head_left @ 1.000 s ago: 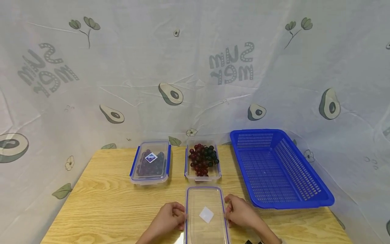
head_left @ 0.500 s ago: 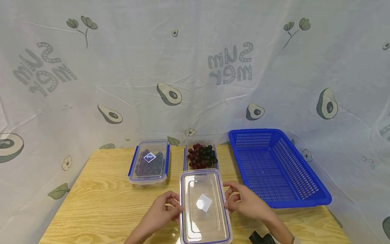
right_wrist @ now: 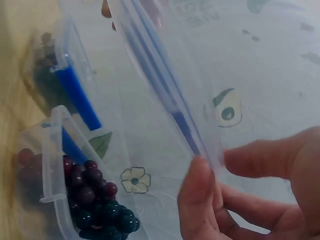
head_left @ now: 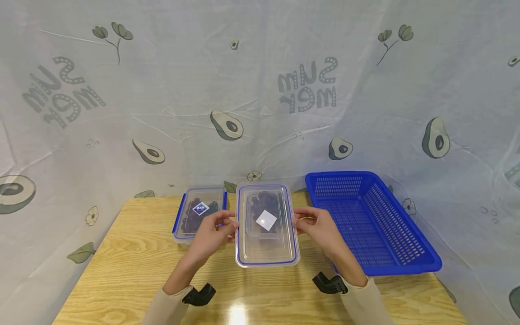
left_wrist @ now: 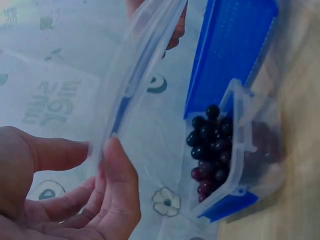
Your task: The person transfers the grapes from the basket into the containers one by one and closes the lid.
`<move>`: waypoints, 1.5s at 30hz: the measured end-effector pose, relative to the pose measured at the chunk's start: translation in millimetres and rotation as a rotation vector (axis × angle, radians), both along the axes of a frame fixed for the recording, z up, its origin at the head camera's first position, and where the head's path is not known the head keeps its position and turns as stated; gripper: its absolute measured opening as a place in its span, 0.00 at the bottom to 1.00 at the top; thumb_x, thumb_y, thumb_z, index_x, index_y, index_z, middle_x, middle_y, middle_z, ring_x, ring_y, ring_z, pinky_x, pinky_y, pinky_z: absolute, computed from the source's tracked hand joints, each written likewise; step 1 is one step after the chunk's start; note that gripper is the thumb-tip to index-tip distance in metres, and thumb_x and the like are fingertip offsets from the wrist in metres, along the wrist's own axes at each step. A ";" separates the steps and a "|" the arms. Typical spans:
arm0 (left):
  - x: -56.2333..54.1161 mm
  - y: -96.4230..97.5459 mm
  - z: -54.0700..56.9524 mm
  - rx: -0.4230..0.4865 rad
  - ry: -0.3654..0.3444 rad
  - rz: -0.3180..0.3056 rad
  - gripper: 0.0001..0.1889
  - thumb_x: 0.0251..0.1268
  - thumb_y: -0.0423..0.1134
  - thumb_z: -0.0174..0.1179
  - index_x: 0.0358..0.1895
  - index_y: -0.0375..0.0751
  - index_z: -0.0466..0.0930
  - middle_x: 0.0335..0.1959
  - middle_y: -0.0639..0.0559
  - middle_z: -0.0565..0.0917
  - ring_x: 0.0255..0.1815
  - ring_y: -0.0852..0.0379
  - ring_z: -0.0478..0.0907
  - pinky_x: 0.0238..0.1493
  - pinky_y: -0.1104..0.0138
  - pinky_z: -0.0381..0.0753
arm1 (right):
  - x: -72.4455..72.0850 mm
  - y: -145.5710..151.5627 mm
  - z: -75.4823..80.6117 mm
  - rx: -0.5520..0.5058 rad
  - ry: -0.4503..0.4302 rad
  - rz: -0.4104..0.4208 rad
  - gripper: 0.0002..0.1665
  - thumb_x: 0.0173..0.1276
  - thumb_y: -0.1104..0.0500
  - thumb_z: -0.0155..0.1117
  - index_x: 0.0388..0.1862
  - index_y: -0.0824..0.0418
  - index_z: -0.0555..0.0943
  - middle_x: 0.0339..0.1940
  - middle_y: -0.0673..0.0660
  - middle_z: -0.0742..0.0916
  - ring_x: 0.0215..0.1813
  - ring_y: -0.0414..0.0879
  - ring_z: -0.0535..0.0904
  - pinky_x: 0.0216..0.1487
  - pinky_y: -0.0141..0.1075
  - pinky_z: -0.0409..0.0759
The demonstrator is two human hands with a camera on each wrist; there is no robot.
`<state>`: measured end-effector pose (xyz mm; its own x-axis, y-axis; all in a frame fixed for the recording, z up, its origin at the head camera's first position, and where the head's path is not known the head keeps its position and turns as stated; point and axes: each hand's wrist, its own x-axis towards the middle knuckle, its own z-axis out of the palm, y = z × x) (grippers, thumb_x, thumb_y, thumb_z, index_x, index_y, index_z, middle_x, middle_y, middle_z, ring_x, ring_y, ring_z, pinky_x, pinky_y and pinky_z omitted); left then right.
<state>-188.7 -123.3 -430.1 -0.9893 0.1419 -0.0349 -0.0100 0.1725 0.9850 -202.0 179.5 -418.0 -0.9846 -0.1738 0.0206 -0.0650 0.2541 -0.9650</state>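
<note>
A clear plastic lid [head_left: 266, 248] with a blue seal and a white diamond label is held up in front of me. My left hand [head_left: 213, 234] pinches its left edge between thumb and fingers, and my right hand [head_left: 318, 225] pinches the right edge. Both wrist views show a gap between the lid and the uncovered clear container [left_wrist: 240, 150] below it. Inside that container lie dark red grapes [right_wrist: 87, 182] and dark green grapes [right_wrist: 107, 220]. In the head view they show only dimly through the lid.
To the left stands a second clear container [head_left: 191, 225], lidded, with blue side clips and dark grapes inside. A blue perforated basket [head_left: 365, 230] occupies the right side. A printed curtain [head_left: 260, 90] hangs behind the wooden table [head_left: 134, 271].
Both hands have carried the lid up and away from me, from the table's near side to above the grape container. It now covers that container in the head view.
</note>
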 end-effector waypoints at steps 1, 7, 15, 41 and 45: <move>-6.1 1.7 1.8 0.004 0.002 0.016 0.19 0.74 0.32 0.63 0.65 0.31 0.79 0.41 0.43 0.83 0.33 0.56 0.84 0.45 0.57 0.91 | -4.1 -1.4 1.1 -0.018 0.003 -0.024 0.23 0.74 0.67 0.64 0.65 0.74 0.80 0.49 0.67 0.88 0.40 0.38 0.86 0.46 0.35 0.89; -36.1 9.4 7.3 0.036 -0.009 0.062 0.19 0.76 0.36 0.62 0.66 0.36 0.81 0.42 0.45 0.82 0.38 0.55 0.82 0.51 0.56 0.90 | -28.4 -6.5 3.3 -0.070 0.036 -0.151 0.18 0.76 0.65 0.65 0.60 0.73 0.83 0.50 0.66 0.90 0.39 0.37 0.86 0.44 0.30 0.88; -69.6 17.8 8.1 0.042 -0.035 0.139 0.18 0.78 0.41 0.61 0.65 0.38 0.83 0.47 0.46 0.86 0.41 0.57 0.82 0.49 0.64 0.89 | -60.5 -14.5 4.1 -0.192 -0.044 -0.273 0.19 0.75 0.65 0.65 0.60 0.74 0.84 0.42 0.55 0.91 0.35 0.36 0.85 0.42 0.26 0.86; -113.2 29.4 -11.6 0.067 -0.098 0.181 0.17 0.80 0.38 0.59 0.64 0.34 0.83 0.37 0.50 0.85 0.33 0.60 0.80 0.43 0.65 0.86 | -93.8 -15.3 -14.7 -0.217 -0.157 -0.266 0.22 0.76 0.66 0.62 0.66 0.74 0.80 0.48 0.60 0.89 0.36 0.36 0.83 0.38 0.25 0.83; -112.8 29.0 -13.0 0.064 -0.096 0.178 0.18 0.80 0.38 0.59 0.64 0.35 0.83 0.38 0.50 0.86 0.34 0.59 0.81 0.47 0.61 0.87 | -92.8 -15.2 -15.2 -0.206 -0.156 -0.260 0.23 0.77 0.66 0.62 0.67 0.74 0.79 0.47 0.59 0.89 0.36 0.37 0.82 0.39 0.26 0.83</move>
<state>-301.5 -94.3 -443.2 -0.9915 -0.0302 -0.1263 -0.1286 0.0967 0.9870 -294.8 164.3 -433.1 -0.9894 0.0748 -0.1246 0.1280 0.0421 -0.9909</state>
